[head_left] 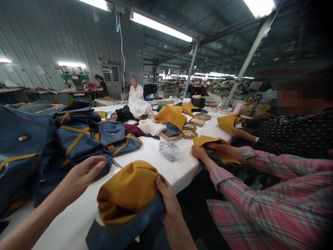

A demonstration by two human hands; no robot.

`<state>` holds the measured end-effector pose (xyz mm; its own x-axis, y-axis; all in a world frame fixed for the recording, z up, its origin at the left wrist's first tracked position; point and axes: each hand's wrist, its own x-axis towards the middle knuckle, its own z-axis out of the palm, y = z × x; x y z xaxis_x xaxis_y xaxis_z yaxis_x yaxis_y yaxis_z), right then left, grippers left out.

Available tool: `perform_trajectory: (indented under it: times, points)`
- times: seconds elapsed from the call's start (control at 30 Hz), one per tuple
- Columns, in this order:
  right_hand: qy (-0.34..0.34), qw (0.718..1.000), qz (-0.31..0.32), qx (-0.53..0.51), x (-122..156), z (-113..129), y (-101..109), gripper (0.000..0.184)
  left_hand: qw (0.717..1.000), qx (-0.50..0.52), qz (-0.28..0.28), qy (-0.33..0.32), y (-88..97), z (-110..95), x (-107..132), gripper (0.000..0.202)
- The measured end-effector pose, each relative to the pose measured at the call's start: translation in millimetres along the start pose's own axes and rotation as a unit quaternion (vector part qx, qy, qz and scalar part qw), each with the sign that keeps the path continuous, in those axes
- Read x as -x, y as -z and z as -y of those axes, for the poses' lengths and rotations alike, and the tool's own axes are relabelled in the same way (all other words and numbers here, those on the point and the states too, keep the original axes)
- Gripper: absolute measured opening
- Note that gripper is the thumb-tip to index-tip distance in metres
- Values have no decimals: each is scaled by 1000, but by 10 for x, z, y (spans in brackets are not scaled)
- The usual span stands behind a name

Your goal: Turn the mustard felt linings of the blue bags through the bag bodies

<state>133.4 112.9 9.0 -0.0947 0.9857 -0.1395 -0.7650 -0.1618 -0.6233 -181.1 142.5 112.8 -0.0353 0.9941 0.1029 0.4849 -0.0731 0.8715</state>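
Right in front of me is a bag piece (130, 189) with a mustard-yellow side bulging outward and a dark blue flap below it. My right hand (169, 199) grips its right edge, the thumb lying on the yellow material and the other fingers partly hidden behind. To the left, my left hand (85, 173) is raised over the table with fingers loosely extended, apart from the piece and holding nothing. Just beyond that hand lies a pile of blue bags (75, 139) with yellow straps.
A clear plastic bag of small metal parts (169, 151) lies on the white table (145, 149). Behind it are cardboard boxes of brass-coloured fittings (189, 133) and a tape roll (143, 126). At right, a co-worker in a plaid sleeve (234, 184) handles a yellow piece (226, 156).
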Motion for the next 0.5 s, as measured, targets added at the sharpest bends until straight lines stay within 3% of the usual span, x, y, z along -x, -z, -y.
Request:
perform_trajectory:
  times: [0.07,0.13,0.27,0.37,0.5]
  points:
    - [2,1000,10,7,7,6,-56,48,997,10,70,-8,-88,-250,139,61]
    - [10,1000,18,2,14,1,-115,43,992,4,123,-11,-308,-378,297,57]
    - [18,999,16,35,-17,-55,-118,49,995,92,42,18,-670,-281,416,63]
    - [-1,988,58,140,-30,-91,-2,63,960,259,39,103,-671,-228,392,54]
    - [-149,950,205,180,59,-57,106,71,924,349,10,157,-615,-369,368,49]
